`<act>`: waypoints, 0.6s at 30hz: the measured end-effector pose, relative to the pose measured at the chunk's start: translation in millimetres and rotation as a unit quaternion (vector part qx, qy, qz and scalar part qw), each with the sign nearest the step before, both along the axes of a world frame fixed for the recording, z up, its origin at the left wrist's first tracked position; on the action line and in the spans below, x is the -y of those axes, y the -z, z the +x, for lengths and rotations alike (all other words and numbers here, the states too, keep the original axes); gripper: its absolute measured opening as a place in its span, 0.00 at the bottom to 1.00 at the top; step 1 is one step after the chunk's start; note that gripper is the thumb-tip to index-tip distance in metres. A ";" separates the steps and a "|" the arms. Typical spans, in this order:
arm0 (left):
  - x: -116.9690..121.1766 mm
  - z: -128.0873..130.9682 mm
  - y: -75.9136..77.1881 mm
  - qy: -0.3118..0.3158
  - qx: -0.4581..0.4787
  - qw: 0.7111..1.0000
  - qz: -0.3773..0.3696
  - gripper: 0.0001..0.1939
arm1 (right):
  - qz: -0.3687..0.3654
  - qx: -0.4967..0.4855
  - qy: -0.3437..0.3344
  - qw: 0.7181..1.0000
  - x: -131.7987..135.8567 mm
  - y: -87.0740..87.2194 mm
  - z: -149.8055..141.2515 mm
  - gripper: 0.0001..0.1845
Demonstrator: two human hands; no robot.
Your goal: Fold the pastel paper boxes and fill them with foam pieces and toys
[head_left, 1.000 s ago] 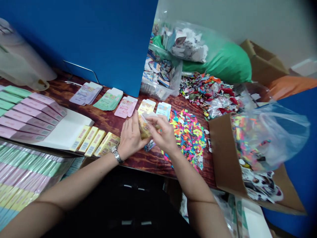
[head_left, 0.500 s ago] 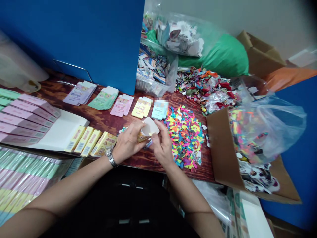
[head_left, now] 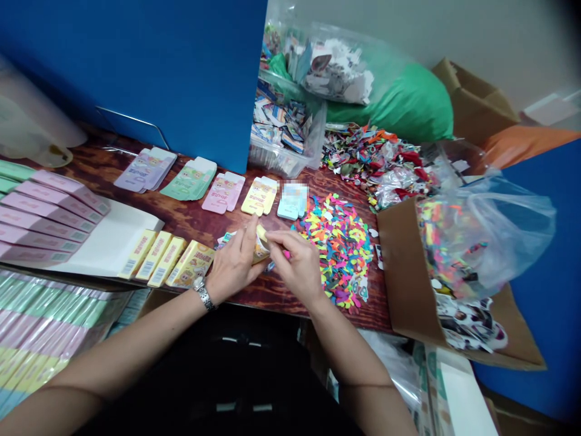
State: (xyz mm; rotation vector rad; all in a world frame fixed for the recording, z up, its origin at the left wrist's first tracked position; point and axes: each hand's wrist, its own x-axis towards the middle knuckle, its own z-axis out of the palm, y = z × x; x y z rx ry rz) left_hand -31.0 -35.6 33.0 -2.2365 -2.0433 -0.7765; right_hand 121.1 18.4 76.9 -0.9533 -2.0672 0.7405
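Observation:
My left hand (head_left: 233, 260), with a metal watch on its wrist, is closed around a small yellow carton (head_left: 260, 249) whose open end faces up and right. My right hand (head_left: 297, 263) is at that open end with thumb and fingers pinched. A small pink piece (head_left: 287, 254) shows between these fingers; its kind is unclear. Just right of this hand lies a heap of small bright deflated balloons (head_left: 342, 254). Several filled-out yellow boxes (head_left: 190, 264) stand left of my left hand. Behind the hands, flat cartons in yellow (head_left: 260, 197) and blue (head_left: 290, 203) lie in stacks.
Purple (head_left: 144, 169), green (head_left: 190, 180) and pink (head_left: 223, 192) carton stacks continue leftward. Pink boxes (head_left: 54, 206) sit far left. A cardboard box (head_left: 406, 272) with bagged pieces bounds the right. Behind are a clear bin (head_left: 313, 133), a mixed heap (head_left: 385, 157) and a blue panel (head_left: 181, 72).
My right hand has come up and inward, from the carton's side to its open end, its fingers now pinched. The pale inner flap that faced up is now mostly out of sight.

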 end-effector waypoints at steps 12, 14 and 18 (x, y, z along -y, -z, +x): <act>1.1 -0.8 -9.9 -0.013 -0.094 0.994 -0.060 0.48 | 0.072 -0.003 -0.007 0.997 23.0 36.8 -11.0 0.24; 0.3 -7.2 -13.5 0.011 -0.072 0.996 -0.042 0.49 | -0.007 -0.039 0.008 0.999 12.3 38.0 -7.4 0.21; -3.5 -24.3 -19.5 0.096 0.061 0.991 0.066 0.64 | -0.203 -0.222 0.137 0.944 -13.9 41.4 -5.5 0.21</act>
